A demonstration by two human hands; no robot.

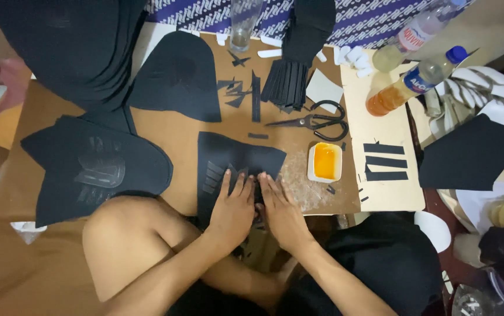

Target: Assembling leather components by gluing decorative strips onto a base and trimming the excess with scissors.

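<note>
My left hand [233, 208] and my right hand [280, 209] lie side by side, fingers flat, pressing on the near edge of a black cut fabric piece [240, 155] that rests on a brown cardboard sheet [170, 129]. Several narrow black strips sit on that piece near my left fingers. Neither hand grips anything; both press down with fingers spread slightly. A small white dish of orange glue [325, 162] stands just right of the piece, close to my right hand. My bare knee [126, 240] is below the left hand.
Black scissors [317, 121] lie behind the dish. A stack of black strips [286, 85] and loose offcuts sit farther back. Larger black shaped pieces [97, 169] lie at left. Two bottles with orange liquid [413, 79] lean at right, near black strips on a pale board [385, 161].
</note>
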